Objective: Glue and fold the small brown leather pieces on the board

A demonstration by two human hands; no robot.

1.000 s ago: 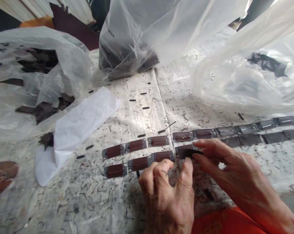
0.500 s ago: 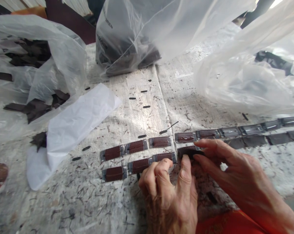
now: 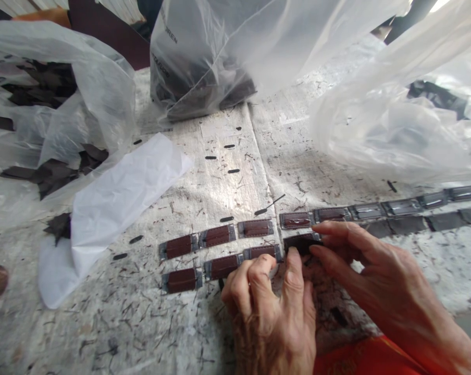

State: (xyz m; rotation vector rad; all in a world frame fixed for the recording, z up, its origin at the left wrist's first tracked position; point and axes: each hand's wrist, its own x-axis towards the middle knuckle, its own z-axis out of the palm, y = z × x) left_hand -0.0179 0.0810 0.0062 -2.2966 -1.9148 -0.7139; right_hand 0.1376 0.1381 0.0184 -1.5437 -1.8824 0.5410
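Three plastic bags (image 3: 227, 47) ring the scuffed white table (image 3: 235, 135), all cut off at the frame edges; dark scraps (image 3: 44, 174) show dimly through the left one, contents of the others hard to make out. White sheet (image 3: 118, 200) lies beside the left bag, half covering a scrap. Two rows of brown tabs (image 3: 218, 235) run across the table; the right end greys out under glare. Right hand (image 3: 376, 281) and left hand (image 3: 270, 312) meet at the near row, pinching one dark tab (image 3: 300, 243) between thumb and fingertips; fingers hide most of it. Left hand's other fingers curled, resting on the table. Small black slugs (image 3: 227, 219) scattered behind the rows.
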